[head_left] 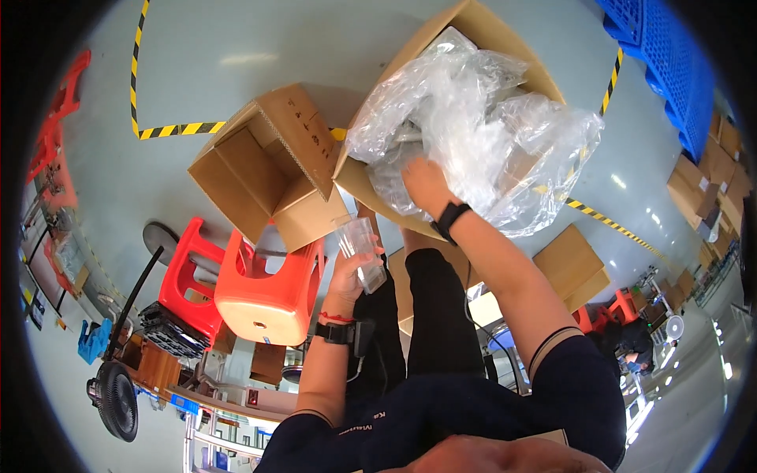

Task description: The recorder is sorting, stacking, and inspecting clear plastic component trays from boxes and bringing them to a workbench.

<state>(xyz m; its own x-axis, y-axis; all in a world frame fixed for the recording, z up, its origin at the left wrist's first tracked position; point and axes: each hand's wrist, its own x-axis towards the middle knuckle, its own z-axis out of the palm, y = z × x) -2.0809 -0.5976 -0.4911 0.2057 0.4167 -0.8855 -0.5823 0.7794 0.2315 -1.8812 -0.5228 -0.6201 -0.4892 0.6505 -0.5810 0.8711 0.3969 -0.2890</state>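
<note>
My left hand (352, 272) is closed around a clear, see-through plastic container (359, 240), held tilted above my knees; whether it is one piece or several nested ones I cannot tell. My right hand (426, 186) reaches into a large open cardboard box (378, 191). Its fingers curl down among crumpled clear plastic bags (461, 110), which fill the box and spill over its right side. What those fingers grip is hidden. A smaller open cardboard box (303, 130) stands left of the large one, tilted, with one flap hanging toward my left hand.
Red plastic stools (264, 307) stand at my left, beside a black fan (117, 402). Another open carton (572, 268) is at the right, past my right forearm. Blue plastic pallets (670, 71) and stacked cartons (702, 185) line the far right. Yellow-black tape (181, 129) marks the floor.
</note>
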